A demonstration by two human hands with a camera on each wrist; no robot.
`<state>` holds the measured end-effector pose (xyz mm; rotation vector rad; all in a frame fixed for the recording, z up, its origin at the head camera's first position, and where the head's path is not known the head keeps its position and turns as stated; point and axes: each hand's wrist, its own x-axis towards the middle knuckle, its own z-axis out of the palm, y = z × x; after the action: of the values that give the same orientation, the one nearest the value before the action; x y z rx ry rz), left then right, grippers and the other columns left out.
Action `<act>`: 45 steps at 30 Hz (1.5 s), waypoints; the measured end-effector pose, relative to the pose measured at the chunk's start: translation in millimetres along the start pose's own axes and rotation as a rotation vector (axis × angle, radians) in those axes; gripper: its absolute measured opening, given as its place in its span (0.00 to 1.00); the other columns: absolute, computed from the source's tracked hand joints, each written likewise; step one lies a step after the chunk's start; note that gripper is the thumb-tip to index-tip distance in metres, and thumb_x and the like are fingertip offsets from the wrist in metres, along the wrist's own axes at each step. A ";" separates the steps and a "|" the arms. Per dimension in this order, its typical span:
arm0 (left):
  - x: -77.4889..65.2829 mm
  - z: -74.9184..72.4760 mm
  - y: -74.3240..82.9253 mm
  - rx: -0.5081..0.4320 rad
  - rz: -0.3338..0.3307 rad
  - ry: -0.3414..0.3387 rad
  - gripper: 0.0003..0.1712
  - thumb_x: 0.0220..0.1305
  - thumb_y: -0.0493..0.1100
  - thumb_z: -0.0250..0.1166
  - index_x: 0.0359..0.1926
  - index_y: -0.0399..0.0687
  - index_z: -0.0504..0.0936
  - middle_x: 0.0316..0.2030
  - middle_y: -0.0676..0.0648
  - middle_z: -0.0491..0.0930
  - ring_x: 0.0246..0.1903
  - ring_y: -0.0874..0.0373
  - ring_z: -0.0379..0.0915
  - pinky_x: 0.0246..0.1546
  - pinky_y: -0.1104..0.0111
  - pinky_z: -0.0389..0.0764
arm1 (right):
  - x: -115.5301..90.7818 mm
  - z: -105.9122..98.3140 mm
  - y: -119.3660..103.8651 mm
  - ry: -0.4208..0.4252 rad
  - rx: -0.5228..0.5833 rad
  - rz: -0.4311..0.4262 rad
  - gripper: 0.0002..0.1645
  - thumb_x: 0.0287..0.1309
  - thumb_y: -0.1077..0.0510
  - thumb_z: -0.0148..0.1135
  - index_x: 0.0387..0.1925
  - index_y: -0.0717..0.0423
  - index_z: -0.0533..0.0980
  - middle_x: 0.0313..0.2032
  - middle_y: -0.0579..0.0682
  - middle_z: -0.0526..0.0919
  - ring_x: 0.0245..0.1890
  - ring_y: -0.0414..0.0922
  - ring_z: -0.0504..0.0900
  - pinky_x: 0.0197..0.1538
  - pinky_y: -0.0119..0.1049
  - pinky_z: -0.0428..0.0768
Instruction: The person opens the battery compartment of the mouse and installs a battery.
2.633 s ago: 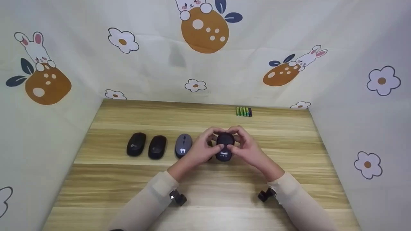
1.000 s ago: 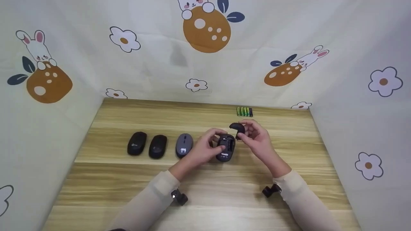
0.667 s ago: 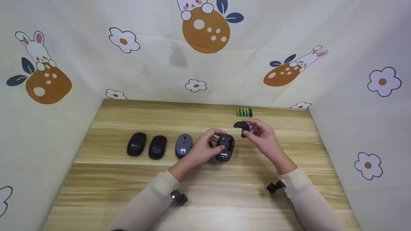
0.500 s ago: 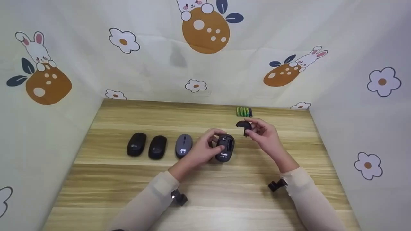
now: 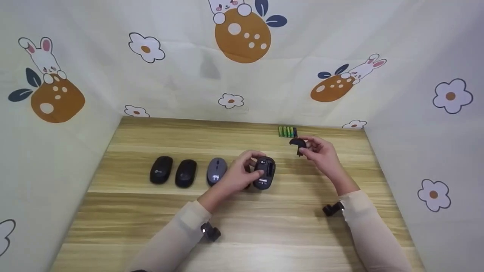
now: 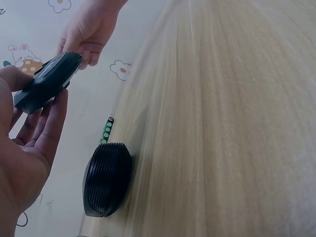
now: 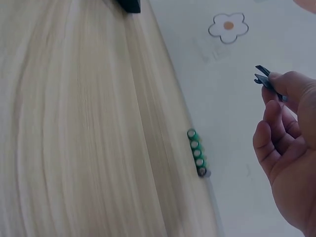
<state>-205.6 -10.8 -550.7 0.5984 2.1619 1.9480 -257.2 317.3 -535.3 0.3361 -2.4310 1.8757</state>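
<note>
My left hand (image 5: 240, 172) grips a dark computer mouse (image 5: 262, 184) with its underside up, thumb across it. The battery bay (image 5: 270, 169) in that underside lies uncovered and looks dark inside. In the left wrist view the mouse (image 6: 52, 81) is held above the table, fingers under it. Off to the right, my right hand (image 5: 321, 153) pinches the curved black battery cover (image 5: 300, 142) between thumb and fingers. The right wrist view shows this cover (image 7: 269, 85) edge-on, other fingers curled below. Partly hidden behind my left hand is another dark mouse (image 5: 247, 176) on the table.
Three mice stand in a row at left: a black one (image 5: 161, 170), another black one (image 5: 185, 173) and a grey one (image 5: 216, 170). Several green batteries (image 5: 287, 132) and a dark one (image 5: 295, 132) lie side by side near the table's back edge. Patterned cloth walls surround the table (image 5: 242, 234).
Both hands were on the mouse with its cover on. The cover has come off and moved right and away in my right hand, close to the batteries. My left hand has barely moved.
</note>
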 end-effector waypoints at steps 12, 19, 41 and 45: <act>2.2 -3.1 3.2 0.000 -0.001 0.004 0.27 0.68 0.34 0.73 0.67 0.49 0.82 0.55 0.42 0.83 0.49 0.49 0.80 0.45 0.62 0.84 | 17.5 -17.6 23.4 -0.031 -0.087 0.092 0.25 0.70 0.68 0.73 0.66 0.67 0.82 0.36 0.54 0.83 0.28 0.38 0.79 0.29 0.27 0.80; 3.3 -4.4 3.2 0.007 -0.014 0.008 0.27 0.68 0.35 0.74 0.67 0.51 0.83 0.54 0.42 0.83 0.49 0.45 0.80 0.44 0.63 0.82 | 30.0 -22.7 41.6 -0.037 -0.165 0.118 0.23 0.70 0.66 0.74 0.65 0.62 0.85 0.38 0.56 0.84 0.30 0.43 0.81 0.31 0.30 0.83; 2.8 -4.5 2.7 0.003 0.013 0.022 0.27 0.67 0.34 0.74 0.66 0.47 0.83 0.60 0.44 0.81 0.50 0.51 0.81 0.50 0.57 0.84 | 48.4 -21.4 63.6 -0.094 -0.206 0.145 0.24 0.70 0.72 0.70 0.65 0.77 0.79 0.39 0.74 0.83 0.28 0.40 0.80 0.32 0.27 0.79; 1.9 -4.5 3.3 -0.001 0.008 0.025 0.28 0.67 0.34 0.74 0.67 0.47 0.83 0.59 0.44 0.81 0.50 0.50 0.81 0.50 0.56 0.84 | 50.0 -21.1 66.1 -0.098 -0.244 0.115 0.24 0.70 0.71 0.71 0.64 0.74 0.81 0.39 0.72 0.84 0.30 0.37 0.78 0.32 0.24 0.76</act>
<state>-208.4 -14.0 -546.6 0.5865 2.1760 1.9710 -321.3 346.4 -583.8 0.2866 -2.7612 1.6104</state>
